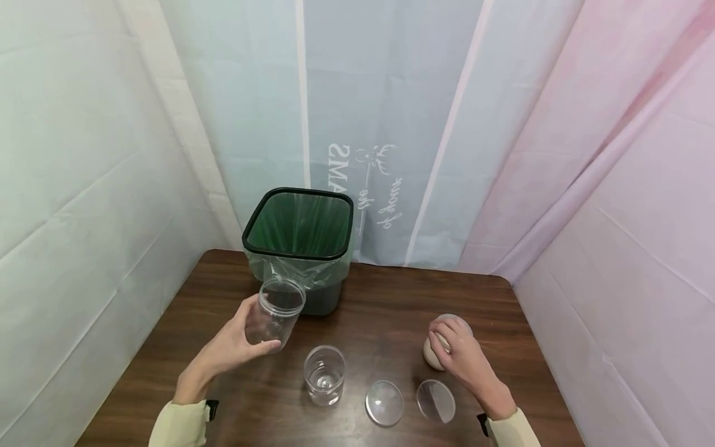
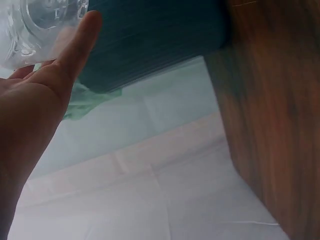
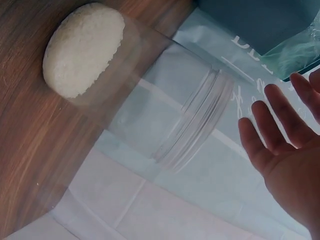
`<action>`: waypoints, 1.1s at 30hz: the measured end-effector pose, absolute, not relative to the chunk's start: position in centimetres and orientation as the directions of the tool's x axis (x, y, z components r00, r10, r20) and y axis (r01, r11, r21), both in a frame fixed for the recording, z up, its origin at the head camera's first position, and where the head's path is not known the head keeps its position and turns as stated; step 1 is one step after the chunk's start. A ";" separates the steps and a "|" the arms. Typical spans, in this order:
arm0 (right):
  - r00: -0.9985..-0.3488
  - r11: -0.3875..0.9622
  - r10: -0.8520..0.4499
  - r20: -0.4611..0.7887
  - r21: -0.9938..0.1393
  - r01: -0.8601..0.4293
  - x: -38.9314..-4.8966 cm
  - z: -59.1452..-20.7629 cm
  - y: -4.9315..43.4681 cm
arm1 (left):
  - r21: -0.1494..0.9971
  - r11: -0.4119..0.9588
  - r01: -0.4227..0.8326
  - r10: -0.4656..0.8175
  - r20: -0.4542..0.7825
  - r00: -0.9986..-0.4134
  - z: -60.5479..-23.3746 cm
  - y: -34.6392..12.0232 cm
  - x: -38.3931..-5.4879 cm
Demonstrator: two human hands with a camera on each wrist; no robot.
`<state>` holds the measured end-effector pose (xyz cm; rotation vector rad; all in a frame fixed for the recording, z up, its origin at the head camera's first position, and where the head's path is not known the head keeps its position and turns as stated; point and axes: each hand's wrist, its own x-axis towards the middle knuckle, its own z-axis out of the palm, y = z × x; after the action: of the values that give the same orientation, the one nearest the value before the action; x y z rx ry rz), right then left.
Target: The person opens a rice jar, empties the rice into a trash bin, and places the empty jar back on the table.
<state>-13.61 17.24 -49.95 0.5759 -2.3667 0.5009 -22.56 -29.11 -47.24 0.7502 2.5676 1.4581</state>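
My left hand [image 1: 231,344] grips a clear plastic jar [image 1: 279,320] with the thumb along its near side. That jar looks empty and leans to the right, its mouth overlapping the bin's lower front in the head view. Over at the right, my right hand [image 1: 460,354] is beside another clear jar [image 3: 165,105], which stands upright with white rice-like grains [image 3: 85,50] in its bottom. In the right wrist view the fingers [image 3: 277,112] are spread loosely, a gap away from the jar's ridged top. Between the hands stands a jar with clear liquid [image 1: 324,375].
Two round clear lids, a left lid [image 1: 384,403] and a right lid [image 1: 436,401], lie near the front of the brown wooden table [image 1: 385,323]. A dark bin [image 1: 324,298] with a green liner stands at the back left. Hanging curtains [image 1: 391,93] enclose the table's back and sides.
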 end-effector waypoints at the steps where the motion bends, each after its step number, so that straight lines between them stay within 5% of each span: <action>1: -0.702 0.839 -0.267 0.660 -0.199 -0.507 -13.6 -50.0 17.3 | 0.832 0.417 0.367 0.464 0.153 -0.873 -47.5 -29.1 -22.5; 13: -0.800 0.906 -0.199 0.566 -0.206 -0.370 -14.2 -51.2 18.1 | 0.817 0.445 0.368 0.508 0.108 -0.855 -50.2 -29.4 -21.8; 33: -0.836 0.952 -0.188 0.515 -0.113 -0.283 -14.8 -51.6 19.5 | 0.683 0.641 0.351 0.492 -0.015 -0.870 -53.1 -29.0 -20.9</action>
<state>-14.77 19.46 -51.62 0.3348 -2.5858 0.2512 -20.91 -28.99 -53.15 0.6920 2.6605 1.0439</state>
